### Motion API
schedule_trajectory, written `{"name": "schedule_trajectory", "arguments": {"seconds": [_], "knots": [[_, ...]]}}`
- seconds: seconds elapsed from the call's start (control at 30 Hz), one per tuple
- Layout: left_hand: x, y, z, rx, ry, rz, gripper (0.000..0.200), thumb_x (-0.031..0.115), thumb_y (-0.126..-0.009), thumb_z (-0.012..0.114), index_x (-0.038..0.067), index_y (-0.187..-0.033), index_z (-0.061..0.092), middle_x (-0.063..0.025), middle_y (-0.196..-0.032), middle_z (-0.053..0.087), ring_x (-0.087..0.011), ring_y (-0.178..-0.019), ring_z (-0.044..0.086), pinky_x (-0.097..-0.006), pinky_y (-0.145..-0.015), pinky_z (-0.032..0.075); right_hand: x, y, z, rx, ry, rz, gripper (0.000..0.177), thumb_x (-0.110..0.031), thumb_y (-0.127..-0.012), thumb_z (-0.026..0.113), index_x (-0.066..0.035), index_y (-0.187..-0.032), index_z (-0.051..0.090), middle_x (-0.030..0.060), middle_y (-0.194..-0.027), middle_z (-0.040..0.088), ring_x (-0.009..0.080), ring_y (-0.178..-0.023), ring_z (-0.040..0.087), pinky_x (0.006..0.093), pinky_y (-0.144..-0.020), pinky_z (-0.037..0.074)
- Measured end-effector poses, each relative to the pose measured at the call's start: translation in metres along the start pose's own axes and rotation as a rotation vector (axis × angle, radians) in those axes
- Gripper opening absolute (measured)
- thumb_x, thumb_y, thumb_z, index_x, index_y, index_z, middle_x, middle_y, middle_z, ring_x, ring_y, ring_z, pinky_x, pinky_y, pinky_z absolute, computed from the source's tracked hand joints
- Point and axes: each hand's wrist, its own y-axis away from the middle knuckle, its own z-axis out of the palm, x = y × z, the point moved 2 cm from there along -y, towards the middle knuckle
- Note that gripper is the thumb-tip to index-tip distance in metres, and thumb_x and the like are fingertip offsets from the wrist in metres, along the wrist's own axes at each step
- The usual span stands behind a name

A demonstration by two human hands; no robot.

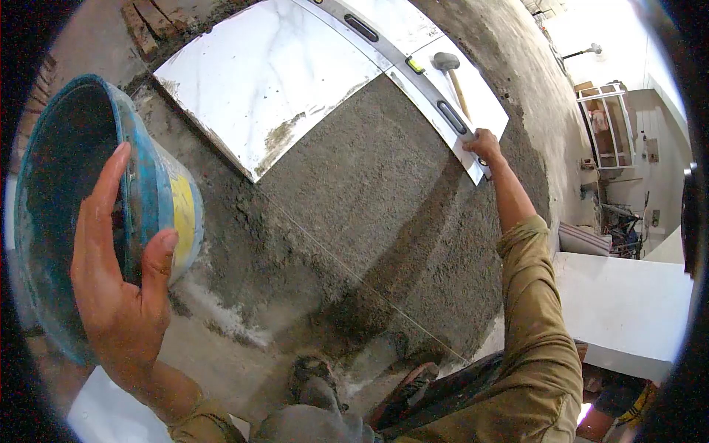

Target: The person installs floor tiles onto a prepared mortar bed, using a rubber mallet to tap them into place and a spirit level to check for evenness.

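My left hand grips the rim of a tilted blue bucket, fingers over the inner side and thumb outside. A yellow label shows on the bucket's wall. Out at arm's length, my right hand is closed on the near end of a long grey spirit level. The level lies along a narrow row of white marbled tiles. On that row, beside the level, rests a mallet with a grey head and wooden handle. A large white tile with mortar smears lies left of the level.
Rough grey mortar spreads between the tiles and my feet. A thin string runs diagonally across it. Bricks lie at the top left. On the right are a white-framed rack and a white slab.
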Motion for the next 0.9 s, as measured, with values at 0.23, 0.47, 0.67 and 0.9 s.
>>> {"name": "schedule_trajectory", "arguments": {"seconds": [0.23, 0.47, 0.67, 0.9], "knots": [[-0.005, 0.003, -0.001, -0.047, 0.028, -0.035, 0.057, 0.029, -0.088, 0.061, 0.002, -0.134, 0.041, -0.0144, -0.134, 0.046, -0.0279, -0.124, 0.044, -0.0373, -0.104, 0.033, 0.0, -0.001, -0.001, -0.024, 0.01, 0.014, 0.043, -0.029, -0.052, 0.079, -0.002, -0.083, 0.067, 0.0168, -0.083, 0.067, 0.0303, -0.078, 0.064, 0.0387, -0.071, 0.049], [0.002, 0.0, 0.0, 0.01, 0.027, -0.025, 0.054, 0.028, -0.087, 0.061, -0.003, -0.129, 0.045, -0.0178, -0.126, 0.052, -0.0315, -0.113, 0.052, -0.0365, -0.098, 0.038, 0.002, -0.003, 0.004, 0.004, 0.033, -0.004, 0.044, -0.028, -0.05, 0.076, -0.001, -0.083, 0.066, 0.0184, -0.084, 0.066, 0.0309, -0.08, 0.064, 0.0391, -0.073, 0.05], [0.013, -0.001, -0.002, -0.023, 0.02, -0.039, 0.057, 0.025, -0.085, 0.063, -0.003, -0.131, 0.043, -0.0201, -0.126, 0.051, -0.0318, -0.115, 0.05, -0.0373, -0.099, 0.037, -0.007, 0.006, -0.002, 0.009, 0.047, 0.029, 0.043, -0.026, -0.053, 0.075, -0.001, -0.087, 0.066, 0.0197, -0.088, 0.066, 0.0353, -0.086, 0.063, 0.0409, -0.074, 0.049], [0.013, -0.001, -0.003, -0.073, 0.034, -0.137, 0.057, 0.014, -0.083, 0.06, -0.003, -0.133, 0.041, -0.0223, -0.13, 0.047, -0.0324, -0.119, 0.047, -0.0388, -0.101, 0.036, -0.005, 0.008, -0.006, -0.034, 0.023, 0.046, 0.041, -0.026, -0.056, 0.075, -0.002, -0.088, 0.067, 0.0183, -0.087, 0.067, 0.0338, -0.084, 0.064, 0.0401, -0.074, 0.049]]}}
